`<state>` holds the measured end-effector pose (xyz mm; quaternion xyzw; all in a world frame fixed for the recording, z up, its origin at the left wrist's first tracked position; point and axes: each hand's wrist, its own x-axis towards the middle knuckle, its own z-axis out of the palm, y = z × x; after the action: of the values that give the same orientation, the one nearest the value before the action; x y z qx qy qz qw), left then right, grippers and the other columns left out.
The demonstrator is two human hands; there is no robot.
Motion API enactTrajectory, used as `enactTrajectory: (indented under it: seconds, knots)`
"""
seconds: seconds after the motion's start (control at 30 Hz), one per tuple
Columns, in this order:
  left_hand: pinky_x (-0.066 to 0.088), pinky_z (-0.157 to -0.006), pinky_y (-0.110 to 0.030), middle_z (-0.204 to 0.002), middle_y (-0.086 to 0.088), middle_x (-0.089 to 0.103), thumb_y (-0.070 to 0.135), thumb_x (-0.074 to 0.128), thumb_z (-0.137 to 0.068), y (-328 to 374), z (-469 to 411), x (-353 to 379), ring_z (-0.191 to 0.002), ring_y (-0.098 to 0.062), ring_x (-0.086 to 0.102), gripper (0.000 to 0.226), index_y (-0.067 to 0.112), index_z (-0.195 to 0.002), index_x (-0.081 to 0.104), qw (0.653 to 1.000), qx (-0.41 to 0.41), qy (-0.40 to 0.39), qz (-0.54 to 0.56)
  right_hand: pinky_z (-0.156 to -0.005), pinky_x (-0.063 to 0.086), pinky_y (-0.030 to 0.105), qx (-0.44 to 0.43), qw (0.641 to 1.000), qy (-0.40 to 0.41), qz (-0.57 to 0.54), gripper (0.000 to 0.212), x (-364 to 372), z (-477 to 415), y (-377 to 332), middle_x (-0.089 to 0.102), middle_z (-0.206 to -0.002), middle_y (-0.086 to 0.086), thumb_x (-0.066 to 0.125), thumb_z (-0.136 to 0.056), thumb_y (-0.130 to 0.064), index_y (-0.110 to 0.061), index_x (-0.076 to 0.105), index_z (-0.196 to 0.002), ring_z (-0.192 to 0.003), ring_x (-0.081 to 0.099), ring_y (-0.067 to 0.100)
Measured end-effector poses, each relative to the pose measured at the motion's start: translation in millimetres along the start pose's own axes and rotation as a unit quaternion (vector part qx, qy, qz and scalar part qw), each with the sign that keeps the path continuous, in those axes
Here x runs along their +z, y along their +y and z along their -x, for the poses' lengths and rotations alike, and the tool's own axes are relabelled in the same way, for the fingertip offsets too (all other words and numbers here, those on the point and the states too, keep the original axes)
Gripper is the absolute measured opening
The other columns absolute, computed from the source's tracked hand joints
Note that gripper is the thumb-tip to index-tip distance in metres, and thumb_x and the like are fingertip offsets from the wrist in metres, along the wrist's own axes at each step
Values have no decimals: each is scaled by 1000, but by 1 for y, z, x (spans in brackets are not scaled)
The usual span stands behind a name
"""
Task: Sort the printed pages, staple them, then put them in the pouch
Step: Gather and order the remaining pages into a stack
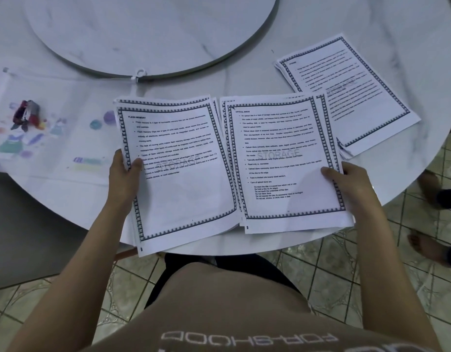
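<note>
Three stacks of bordered printed pages lie on the white marble table. My left hand [125,168] grips the left edge of the left stack [178,194], headed "Flash Memory", thumb on top. My right hand [346,179] holds the right edge of the middle stack [285,199], headed "Optical Discs". Both stacks hang over the table's front edge. A third stack [351,92] rests untouched at the back right. The clear zip pouch [54,138] with colourful prints lies flat at the left. A red and silver stapler [26,114] sits on the pouch.
A round raised turntable [153,34] fills the table's centre at the back. The table edge [409,184] curves away on the right. Below lies tiled floor, with another person's bare feet [422,247] at the right.
</note>
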<state>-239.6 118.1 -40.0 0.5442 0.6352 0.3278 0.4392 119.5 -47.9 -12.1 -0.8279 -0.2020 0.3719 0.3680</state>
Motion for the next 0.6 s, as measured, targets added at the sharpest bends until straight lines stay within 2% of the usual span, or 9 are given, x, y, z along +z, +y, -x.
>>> enactTrajectory:
  seconds: [0.13, 0.23, 0.3, 0.37, 0.47, 0.53, 0.6]
  knots:
    - [41, -94, -29, -122, -6, 56, 6, 43, -95, -2, -4, -4, -107, -17, 52, 29, 3, -124, 46, 1000, 7, -1, -14, -82, 50, 37, -17, 1000, -5, 18, 10, -6, 2, -4, 63, -95, 7, 53, -92, -18, -18, 60, -98, -85, 60, 25]
    - [40, -94, -29, -124, -7, 55, 8, 43, -95, -3, -7, -8, -108, -16, 51, 30, 4, -125, 46, 999, 20, -4, -35, -82, 49, 38, -27, 998, 34, 44, 8, -9, 5, -2, 62, -97, 9, 52, -92, -18, -17, 59, -97, -86, 58, 26]
    - [40, -94, -29, -125, -9, 55, 8, 44, -95, -5, -9, -11, -108, -17, 51, 30, 5, -125, 46, 999, 18, -3, -42, -76, 46, 34, -39, 995, 63, 69, 11, -7, 6, -1, 61, -98, 9, 53, -91, -20, -12, 59, -97, -87, 56, 24]
    - [41, -94, -30, -126, -10, 56, 9, 44, -95, -7, -11, -12, -111, -21, 52, 30, 6, -125, 46, 999, 13, -5, -44, -76, 43, 32, -41, 991, 83, 98, 27, 0, 4, 0, 60, -107, 10, 59, -89, -24, -6, 58, -109, -93, 56, 25]
    - [41, -95, -30, -126, -11, 56, 8, 44, -95, -8, -14, -14, -114, -24, 53, 31, 6, -125, 46, 999, 14, -9, -48, -94, 43, 39, -13, 983, 121, 141, 61, 16, -1, 1, 47, -129, 18, 69, -81, -28, 0, 43, -129, -119, 47, 33]
    - [41, -94, -30, -126, -11, 56, 8, 44, -95, -8, -15, -14, -113, -23, 53, 30, 6, -125, 46, 999, 17, -12, -49, -102, 33, 42, 8, 975, 135, 178, 73, 27, -2, 0, 33, -136, 22, 72, -79, -27, 3, 34, -134, -128, 32, 36]
    - [41, -92, -29, -123, -9, 56, 8, 44, -95, -6, -16, -15, -110, -20, 53, 30, 5, -125, 46, 999, 20, -15, -48, -104, 30, 42, 17, 971, 148, 187, 77, 35, -3, 1, 27, -137, 24, 73, -78, -26, 5, 31, -134, -128, 26, 37]
